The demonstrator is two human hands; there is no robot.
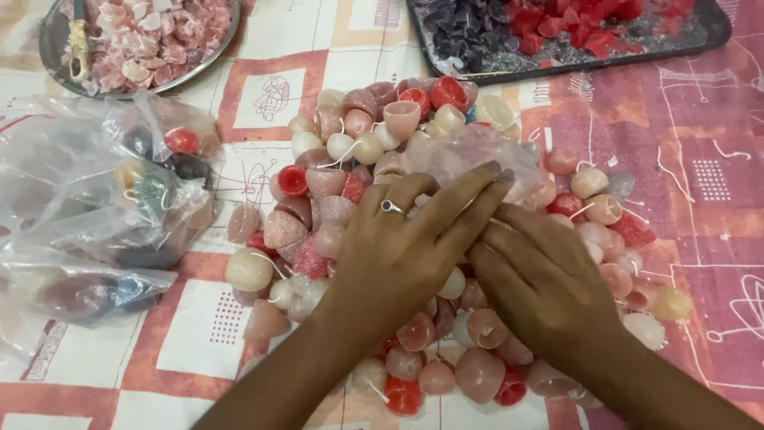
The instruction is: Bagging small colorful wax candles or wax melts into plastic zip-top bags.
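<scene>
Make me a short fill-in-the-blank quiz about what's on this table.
1. The left hand wears a ____ on one finger.
2. Both hands rest on a heap of small wax ____.
3. The round tray at top left holds ____ pieces.
4. Left of the heap lie clear plastic ____.

Missing words: ring; candles; pink; bags

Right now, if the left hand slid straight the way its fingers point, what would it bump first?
Probably the clear plastic bag just past the left hand's fingertips, lying on the candle pile.

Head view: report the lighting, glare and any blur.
Head view: soft, even light with faint shadows under the left hand and right hand; mild glare on the clear plastic bags; the candle pile is fairly sharp, the frame's corners slightly softer.
</scene>
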